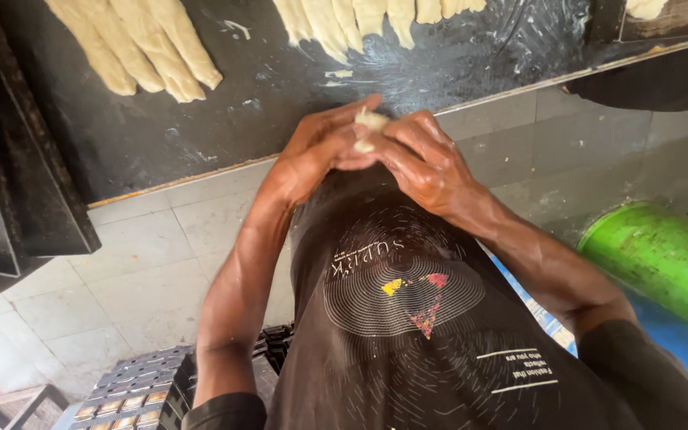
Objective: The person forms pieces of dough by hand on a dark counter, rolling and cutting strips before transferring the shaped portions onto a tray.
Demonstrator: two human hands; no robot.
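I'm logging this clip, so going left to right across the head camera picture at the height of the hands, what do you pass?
Dark oiled work surface → left hand → small piece of dough pressed between both hands → right hand → grey tiled floor.

The worktop (201, 119) is dark, oily and glossy. Soft, matt, pale dough strips (141, 48) lie at its far edge. The green drum (662, 255) looks smooth plastic.

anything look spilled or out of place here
Nothing serious. A few small dough scraps lie loose on the dark worktop, apart from the neat dough strips. Both hands, left hand and right hand, hold a dough piece.
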